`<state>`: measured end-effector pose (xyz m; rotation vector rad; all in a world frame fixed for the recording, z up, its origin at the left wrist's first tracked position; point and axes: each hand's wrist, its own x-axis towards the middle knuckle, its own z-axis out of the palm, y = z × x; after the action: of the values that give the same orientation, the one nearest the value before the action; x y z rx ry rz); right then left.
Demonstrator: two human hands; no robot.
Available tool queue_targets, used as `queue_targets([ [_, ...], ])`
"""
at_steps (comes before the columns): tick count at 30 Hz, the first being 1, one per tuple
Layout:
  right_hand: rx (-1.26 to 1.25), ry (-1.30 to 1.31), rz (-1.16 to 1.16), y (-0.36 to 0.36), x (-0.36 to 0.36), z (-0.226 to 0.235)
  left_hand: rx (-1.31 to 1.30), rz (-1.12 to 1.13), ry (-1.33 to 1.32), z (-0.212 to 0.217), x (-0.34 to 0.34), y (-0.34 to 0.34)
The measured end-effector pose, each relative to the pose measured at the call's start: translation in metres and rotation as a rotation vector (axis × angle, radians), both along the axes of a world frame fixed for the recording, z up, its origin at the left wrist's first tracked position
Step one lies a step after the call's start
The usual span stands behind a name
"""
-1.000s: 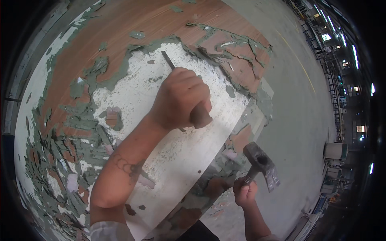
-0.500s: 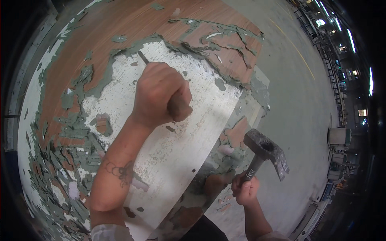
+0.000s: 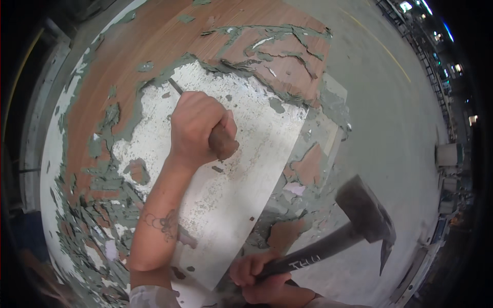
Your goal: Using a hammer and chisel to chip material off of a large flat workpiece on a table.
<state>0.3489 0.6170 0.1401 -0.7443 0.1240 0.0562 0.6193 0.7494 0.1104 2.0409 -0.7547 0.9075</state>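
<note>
My left hand (image 3: 197,126) is closed round the brown wooden handle of a chisel (image 3: 176,85). Its thin blade points up and to the left, its tip at the torn edge of the wood-grain layer (image 3: 154,38). Under that hand lies the white, rough surface (image 3: 241,169) of a board, bare where the layer is gone. Low in the picture, my right hand (image 3: 262,280) grips the dark shaft of a claw hammer (image 3: 363,210). The hammer is tilted up to the right, its head well apart from the chisel handle.
Cracked grey-green layers and chips (image 3: 92,226) cover the left side. Split pieces (image 3: 287,59) stick up at the far right corner. Brown fragments (image 3: 285,236) lie beside the board's right edge. Beyond is a grey floor (image 3: 380,128), with equipment (image 3: 449,154) at the far right.
My right hand has moved left and down, and the hammer has swung to a flatter tilt and looks larger. My left hand still holds the chisel in nearly the same place; the view has shifted slightly.
</note>
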Motion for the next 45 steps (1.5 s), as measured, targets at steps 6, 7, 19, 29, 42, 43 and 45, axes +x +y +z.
queue_targets([
  [6, -0.318, 0.078, -0.041, -0.006, 0.022, 0.014, 0.009, 0.026, 0.011, 0.002, -0.001, -0.001],
  [7, -0.319, 0.078, -0.054, -0.002, 0.020, 0.010, 0.007, 0.013, 0.009, 0.001, 0.000, -0.003],
  [19, -0.322, 0.246, 0.147, 0.056, 0.025, -0.020, 0.034, 0.066, 0.037, -0.002, -0.002, 0.000],
  [29, -0.414, -0.004, 0.081, 0.066, 0.018, -0.040, -0.005, 0.109, 0.009, -0.004, 0.011, 0.003],
  [42, -0.883, 0.099, 0.159, -0.080, -0.019, 0.001, 0.240, -0.107, 0.021, -0.012, 0.001, -0.014],
  [43, -1.026, 0.096, 0.241, -0.113, -0.033, 0.011, 0.246, -0.059, 0.012, -0.012, -0.002, -0.008],
  [45, -1.250, 0.127, 0.379, -0.188, -0.065, 0.025, 0.254, 0.009, 0.024, -0.005, -0.007, -0.008],
])
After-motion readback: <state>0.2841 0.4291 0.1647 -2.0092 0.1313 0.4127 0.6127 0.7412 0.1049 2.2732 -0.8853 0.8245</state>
